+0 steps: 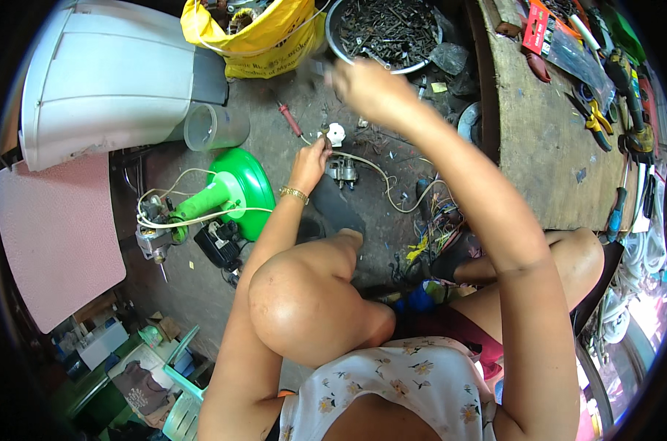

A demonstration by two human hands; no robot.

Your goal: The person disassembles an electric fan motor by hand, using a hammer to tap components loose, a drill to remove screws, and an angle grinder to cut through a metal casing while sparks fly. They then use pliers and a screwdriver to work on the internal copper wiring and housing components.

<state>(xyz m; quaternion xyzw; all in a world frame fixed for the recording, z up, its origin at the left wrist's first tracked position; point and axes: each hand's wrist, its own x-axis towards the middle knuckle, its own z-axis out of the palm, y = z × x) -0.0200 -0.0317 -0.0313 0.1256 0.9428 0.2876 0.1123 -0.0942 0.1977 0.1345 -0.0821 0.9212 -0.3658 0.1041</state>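
My left hand (pixel 310 163) is low over the floor, its fingers pinched on a small thing too hidden to name. Right beside those fingertips is a white round plastic part (pixel 336 135). A grey metal motor part (pixel 342 170) with a pale cord lies just right of the hand. Raised and smeared by motion, my right hand (pixel 370 90) is closed near the rim of a metal basin (pixel 386 33) full of screws. A blurred dark shape extends left from its fingers, too unclear to name. A red-handled tool (pixel 289 119) lies beyond my left hand.
A green fan stand (pixel 247 187) lies on its side at left, near a black motor (pixel 220 244). Behind are a clear tub (pixel 216 127) and yellow bag (pixel 264 44). Tangled wires (pixel 440 220) lie by my foot. A wooden bench (pixel 550 162) with pliers (pixel 592 120) stands right.
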